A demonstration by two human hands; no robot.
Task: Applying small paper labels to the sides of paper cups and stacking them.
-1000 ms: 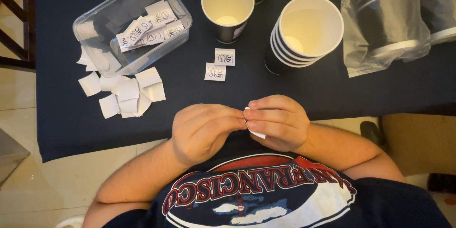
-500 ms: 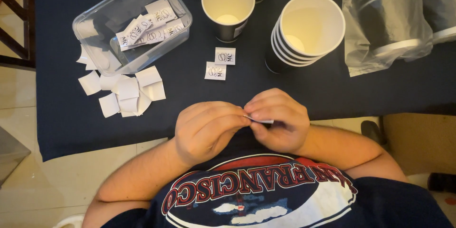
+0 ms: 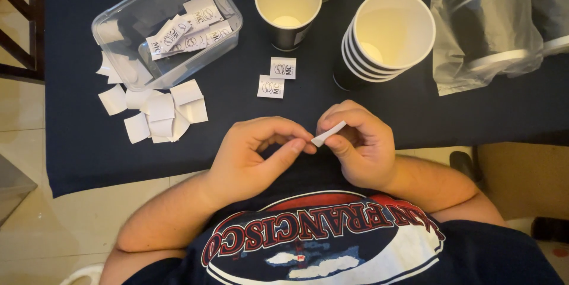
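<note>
dark navy cloth-covered tabletop (image 3: pixel 237 113), pale tiled floor at its left edge. seen from above, looking down at both hands held over the near edge of the tabletop, close to the chest.

right hand (image 3: pixel 361 145): fingers pinched on a small white paper slip (image 3: pixel 328 134), thumb under, forefinger on top; slip tilts up to the right. left hand (image 3: pixel 252 157): thumb and forefinger tips closed on the slip's lower left end. the two hands meet at the slip, which is held in the air, off the cloth.

just beyond the hands, two small square white printed stickers (image 3: pixel 277 77) lie flat on the cloth, side by side, corners almost touching. beyond those, a single black paper cup with cream inside (image 3: pixel 288 1), upright. to its right, a nested stack of black paper cups (image 3: pixel 385 39), upright. further right, more cup stacks in a clear plastic sleeve (image 3: pixel 492 21), lying on their side.

far left: clear rectangular plastic tub (image 3: pixel 112 21) with more printed stickers inside. beside its near wall, a loose heap of blank white paper squares (image 3: pixel 157 110) on the cloth, some overlapping.
</note>
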